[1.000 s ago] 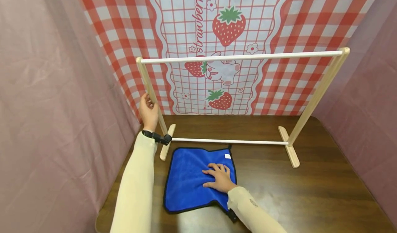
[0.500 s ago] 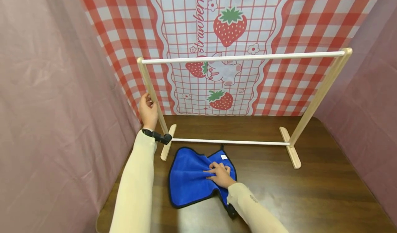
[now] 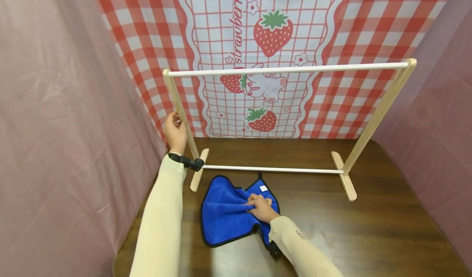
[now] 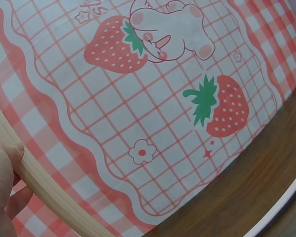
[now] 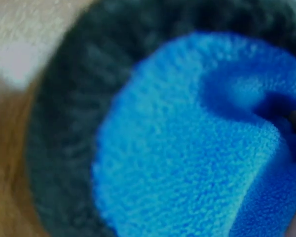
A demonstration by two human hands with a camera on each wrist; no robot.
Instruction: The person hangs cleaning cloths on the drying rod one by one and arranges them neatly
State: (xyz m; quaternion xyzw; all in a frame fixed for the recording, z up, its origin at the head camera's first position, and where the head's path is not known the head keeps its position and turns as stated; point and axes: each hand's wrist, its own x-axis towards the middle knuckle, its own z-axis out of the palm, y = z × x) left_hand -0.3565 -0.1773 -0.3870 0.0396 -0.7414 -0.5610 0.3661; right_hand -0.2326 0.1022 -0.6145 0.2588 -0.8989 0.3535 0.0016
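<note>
A blue towel with a black border and a small white tag lies on the table, its middle bunched into folds. My right hand grips those folds with curled fingers; in the right wrist view the towel fills most of the picture and only bits of finger show at the right edge. Behind the towel stands a rack with wooden posts and white bars. My left hand holds its left post about halfway up. In the left wrist view, thumb and fingers close around that post.
The brown table extends to the right of the towel. A strawberry-printed checked cloth hangs behind the rack, and pink curtains border both sides. The rack's feet rest on the table, joined by a low white bar.
My right hand's fingers have drawn together on the towel, gathering its middle into folds. The towel's left edge has shifted right. My left hand has stayed on the post.
</note>
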